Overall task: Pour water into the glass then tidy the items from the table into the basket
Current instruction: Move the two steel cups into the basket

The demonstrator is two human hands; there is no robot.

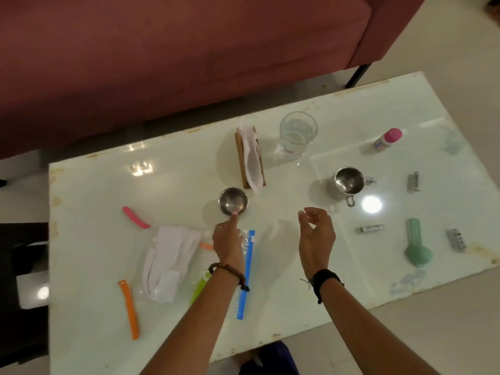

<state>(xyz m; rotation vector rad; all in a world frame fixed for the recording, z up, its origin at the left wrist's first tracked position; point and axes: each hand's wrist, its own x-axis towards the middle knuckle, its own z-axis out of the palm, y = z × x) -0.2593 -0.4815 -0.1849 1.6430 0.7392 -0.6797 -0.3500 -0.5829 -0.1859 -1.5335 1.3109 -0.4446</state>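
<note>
1. Glass (297,135), far centre of counter (108,185), already holds water; basket not in view.
2. Left hand (227,239) grip: forefinger on steel bowl (233,201) rim, w/ other fingers unclear.
3. Right hand (316,234) loosely curled, empty.
4. Person should pinch rim firmly, lift level.
</note>
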